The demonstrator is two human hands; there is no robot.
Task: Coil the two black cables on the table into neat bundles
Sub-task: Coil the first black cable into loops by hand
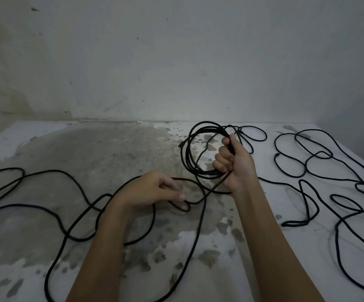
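Gripping a small coil [200, 149] of several turns, the right hand [233, 166] is fisted around the gathered strands where they cross, holding the loops upright above the stained tabletop [115, 149]. The left hand [155, 189] sits lower, with fingers loosely curled near the loose run of the same black cable [67, 216]; whether it actually pinches the strand I cannot tell. That slack wanders in wide bends across the left and centre of the tabletop. The second black cable [320, 171] lies uncoiled on the right, well apart from both hands.

The cable looks thin, light and limp, draping wherever it falls, yet it has enough spring to hold round loops. It will probably twist and tangle where runs cross, so drawing the slack through slowly seems wise. The best hold is likely where the right hand already clamps the turns, with the left guiding fresh length just beside it.
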